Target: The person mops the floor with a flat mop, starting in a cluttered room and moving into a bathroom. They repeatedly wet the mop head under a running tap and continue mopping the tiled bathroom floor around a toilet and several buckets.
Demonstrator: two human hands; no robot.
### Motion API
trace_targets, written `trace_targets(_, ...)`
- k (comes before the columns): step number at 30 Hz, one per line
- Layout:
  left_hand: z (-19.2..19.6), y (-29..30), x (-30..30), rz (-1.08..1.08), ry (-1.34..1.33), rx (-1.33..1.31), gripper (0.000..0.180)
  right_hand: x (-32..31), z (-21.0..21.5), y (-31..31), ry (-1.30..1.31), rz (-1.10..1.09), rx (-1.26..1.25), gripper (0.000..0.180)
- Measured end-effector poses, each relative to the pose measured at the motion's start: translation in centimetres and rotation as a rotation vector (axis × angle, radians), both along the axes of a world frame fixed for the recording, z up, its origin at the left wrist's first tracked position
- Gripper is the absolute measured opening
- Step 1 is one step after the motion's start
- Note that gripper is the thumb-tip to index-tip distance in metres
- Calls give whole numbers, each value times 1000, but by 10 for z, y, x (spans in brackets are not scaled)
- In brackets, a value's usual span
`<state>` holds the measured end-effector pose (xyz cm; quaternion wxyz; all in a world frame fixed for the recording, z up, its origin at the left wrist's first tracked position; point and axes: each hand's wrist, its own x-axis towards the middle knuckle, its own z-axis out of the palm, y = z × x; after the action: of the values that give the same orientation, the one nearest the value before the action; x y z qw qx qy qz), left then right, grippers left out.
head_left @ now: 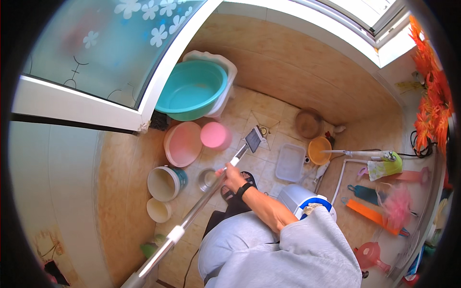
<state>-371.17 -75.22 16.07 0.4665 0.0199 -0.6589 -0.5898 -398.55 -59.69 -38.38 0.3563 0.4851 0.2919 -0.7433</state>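
My right hand (233, 177), with a black band at the wrist, is closed round the metal pole of a long-handled flat mop (201, 201). The pole slants from the lower left up to a small grey rectangular head (253, 139), which is by the floor drain (263, 130). White collars join the sections of the pole. My left hand does not show. Below the gripping hand, my feet stand in dark sandals (247, 180) on the tiles, beside a metal bowl (207, 179).
Left are a teal basin (192, 89), pink tub (183, 144), pink bucket (215, 136) and white buckets (163, 184). Right are a clear plastic bin (289, 163), orange basin (319, 150), brown basin (309, 124) and grey-blue bucket (293, 194). A framed glass door (103, 103) juts in upper left.
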Motion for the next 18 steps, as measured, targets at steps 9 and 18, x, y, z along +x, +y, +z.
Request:
trace_targets(9,-77,42,-80,-160,-57,135,18,42,159,-17,27,-14,-191,25)
trace_targets(18,-28,38,-61,-246,30,95,16,14,118,-9,61,-91,-241,23)
